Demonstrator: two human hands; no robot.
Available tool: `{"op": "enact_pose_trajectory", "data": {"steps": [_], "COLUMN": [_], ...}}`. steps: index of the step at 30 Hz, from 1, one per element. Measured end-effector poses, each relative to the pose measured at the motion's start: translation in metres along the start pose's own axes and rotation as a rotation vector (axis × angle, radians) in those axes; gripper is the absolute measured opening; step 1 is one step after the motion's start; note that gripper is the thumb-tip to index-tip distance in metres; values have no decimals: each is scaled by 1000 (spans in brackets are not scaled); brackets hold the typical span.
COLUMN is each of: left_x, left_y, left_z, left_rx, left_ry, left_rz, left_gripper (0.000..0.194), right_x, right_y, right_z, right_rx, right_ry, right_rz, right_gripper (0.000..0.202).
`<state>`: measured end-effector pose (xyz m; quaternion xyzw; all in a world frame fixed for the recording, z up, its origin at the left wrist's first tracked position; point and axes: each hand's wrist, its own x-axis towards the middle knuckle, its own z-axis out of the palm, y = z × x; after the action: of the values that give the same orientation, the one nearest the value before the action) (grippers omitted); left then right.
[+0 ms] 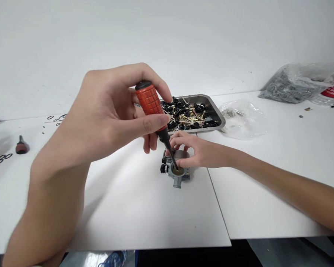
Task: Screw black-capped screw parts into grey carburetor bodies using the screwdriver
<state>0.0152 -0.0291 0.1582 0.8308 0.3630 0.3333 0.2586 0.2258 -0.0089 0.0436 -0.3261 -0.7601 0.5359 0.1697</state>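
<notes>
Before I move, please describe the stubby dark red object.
On the white table, find the black rings at far left. Just right of them is the stubby object: dark red, solid, with a narrow dark tip, unlike those open loops.

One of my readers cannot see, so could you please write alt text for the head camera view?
A left hand holds a red-handled screwdriver, its tip inside a gray part that the right hand steadies on a white table. Behind are a metal tray of small brass-colored and black parts and, to its right, clear plastic bags.
</notes>
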Motion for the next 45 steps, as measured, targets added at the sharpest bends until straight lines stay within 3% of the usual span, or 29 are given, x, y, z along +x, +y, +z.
{"op": "enact_pose_trajectory", "data": {"steps": [5,15,22,28,36,41,45], "left_x": [1,0,-3,-2,13,3,2], "left_y": [-4,-3,-1,11,13,12,14], "left_z": [0,1,3,14,9,5,8], "left_rx": [-38,-26,82,94,49,14,-99], "left_ry": [22,-2,-35,61,-68,-58,-54], "left_rz": [81,103,208,245,403,291,282], "left_gripper": [20,20,26,20,37,34,30], "right_x": [0,1,3,2,2,4,6], "right_y": [0,0,2,-1,5,9,15], "right_z": [0,0,-1,-3,-3,-5,-5], "right_rx": [2,-4,-6,-61,-36,-33,7], "right_ry": [5,15,0,-17,2,-22,-38], "right_rz": [-6,-6,-17,17,-19,-25,-40], "right_gripper": [22,21,24,28,27,27,29]}}
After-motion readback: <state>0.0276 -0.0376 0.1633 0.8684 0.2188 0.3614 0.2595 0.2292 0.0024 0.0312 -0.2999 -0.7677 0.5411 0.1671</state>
